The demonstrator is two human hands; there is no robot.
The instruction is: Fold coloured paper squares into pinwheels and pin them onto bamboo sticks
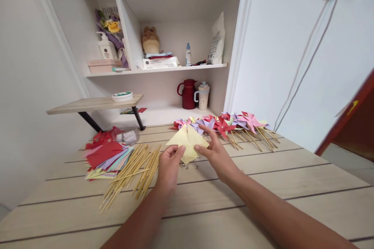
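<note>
Above the table, a pale yellow paper square (187, 142) with slits cut toward its middle is held up by both hands, one corner pointing down. My left hand (170, 163) pinches its lower left edge between thumb and fingers. On the other side, my right hand (217, 155) grips the lower right edge with its thumb, its index finger raised along the paper. A few small shiny pins or beads (196, 167) lie on the table just below the paper. Left of my left hand is a spread of thin wooden sticks (128, 175).
Stacked coloured paper squares (106, 155) lie at the left beside a clear plastic container (128, 137). Finished pinwheels (223, 125) on sticks are heaped at the back right. Behind stand a small raised shelf (96, 104), a dark red jug (189, 95) and a cup (203, 97).
</note>
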